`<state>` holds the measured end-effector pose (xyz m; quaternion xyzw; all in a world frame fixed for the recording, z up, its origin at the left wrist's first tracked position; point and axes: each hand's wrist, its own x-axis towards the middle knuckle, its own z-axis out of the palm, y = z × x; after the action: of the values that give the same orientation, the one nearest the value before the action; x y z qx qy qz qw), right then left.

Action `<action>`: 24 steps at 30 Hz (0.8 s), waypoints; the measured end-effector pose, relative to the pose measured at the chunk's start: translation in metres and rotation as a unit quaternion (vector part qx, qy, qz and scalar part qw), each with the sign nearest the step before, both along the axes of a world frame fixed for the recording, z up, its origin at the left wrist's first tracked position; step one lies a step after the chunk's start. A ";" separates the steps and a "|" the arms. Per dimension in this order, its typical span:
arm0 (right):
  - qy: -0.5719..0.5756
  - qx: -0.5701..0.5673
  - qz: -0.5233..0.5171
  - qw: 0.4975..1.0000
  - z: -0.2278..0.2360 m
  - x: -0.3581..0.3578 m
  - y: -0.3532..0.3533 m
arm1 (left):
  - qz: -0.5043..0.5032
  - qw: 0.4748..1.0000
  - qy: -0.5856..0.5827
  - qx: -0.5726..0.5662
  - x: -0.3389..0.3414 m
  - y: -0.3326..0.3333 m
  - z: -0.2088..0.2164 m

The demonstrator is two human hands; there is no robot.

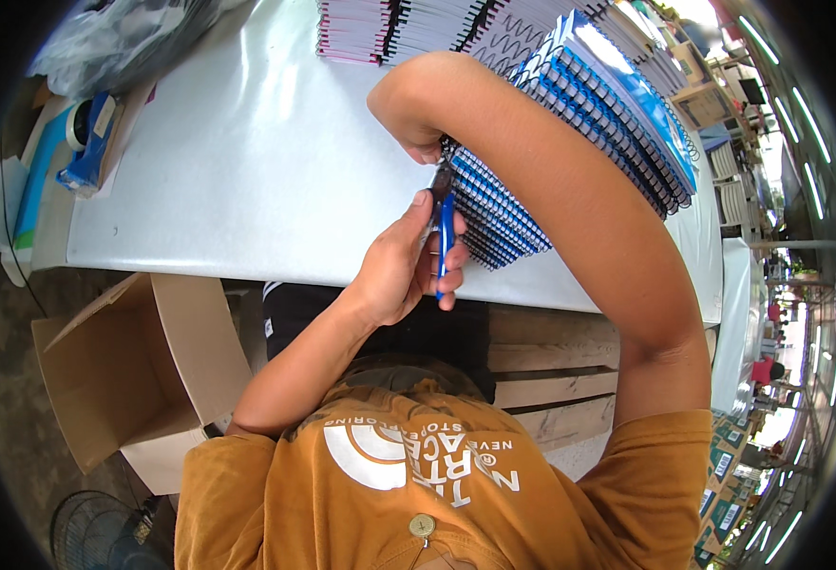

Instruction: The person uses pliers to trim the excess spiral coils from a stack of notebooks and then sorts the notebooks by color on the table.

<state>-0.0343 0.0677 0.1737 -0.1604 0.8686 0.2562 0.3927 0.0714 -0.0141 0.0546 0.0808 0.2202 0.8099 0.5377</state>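
My left hand [399,271] is closed round the blue handles of a pair of pliers [446,233], which point away from me. Their dark jaws meet the far left corner of a stack of blue spiral-bound notebooks [499,223] at the table's near edge. Bent across that stack, my right arm brings my right hand [407,106] down to the same corner. Its fingers are curled in beside the plier jaws. My wrist hides most of them, and I cannot make out what they grip.
Taller stacks of blue spiral notebooks [617,119] and white-paged bound books [427,33] stand behind on the white table [209,180]. At left lie a blue tape dispenser [85,157] and clear plastic [123,43]. An open cardboard box [142,356] and a fan [100,532] are below left.
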 end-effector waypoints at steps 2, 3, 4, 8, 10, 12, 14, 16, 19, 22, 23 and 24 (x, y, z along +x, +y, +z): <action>0.010 -0.004 -0.015 1.000 0.007 0.002 -0.004 | 0.019 0.999 0.035 -0.036 0.006 -0.004 -0.004; 0.004 -0.006 -0.017 1.000 0.007 0.002 -0.005 | 0.026 0.997 0.051 -0.055 0.008 -0.006 0.000; -0.001 -0.007 -0.019 1.000 0.008 0.002 -0.005 | 0.033 0.996 0.027 -0.084 0.009 -0.003 0.008; 0.010 -0.010 -0.044 0.999 0.010 0.005 -0.006 | 0.049 0.989 -0.028 -0.134 0.004 0.012 0.027; 0.013 -0.014 -0.043 0.999 0.010 0.005 -0.006 | 0.036 0.994 -0.020 -0.106 0.001 0.011 0.024; 0.020 -0.013 -0.029 0.999 0.011 0.005 -0.005 | 0.006 0.998 0.005 -0.055 -0.002 0.005 0.018; 0.032 -0.008 -0.001 0.999 0.015 0.009 -0.006 | 0.013 0.997 0.018 -0.073 0.004 0.000 0.019; 0.051 0.020 -0.003 0.998 0.018 0.013 -0.011 | 0.015 0.997 0.024 -0.078 0.009 -0.001 0.020; 0.057 0.042 -0.011 0.997 0.021 0.014 -0.014 | 0.017 0.997 0.023 -0.067 0.013 0.002 0.024; 0.016 0.086 -0.017 0.996 0.029 0.015 -0.019 | 0.002 0.999 0.028 -0.029 0.002 0.005 0.015; -0.005 0.107 -0.019 0.994 0.033 0.017 -0.021 | 0.005 1.000 0.019 -0.023 0.001 0.007 0.016; 0.003 0.112 0.009 0.994 0.036 0.018 -0.023 | 0.025 0.999 -0.005 -0.045 0.004 0.008 0.026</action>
<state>-0.0167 0.0446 0.2094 -0.1221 0.8340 0.3557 0.4038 0.0756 -0.0060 0.0810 0.0467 0.2552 0.8127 0.5218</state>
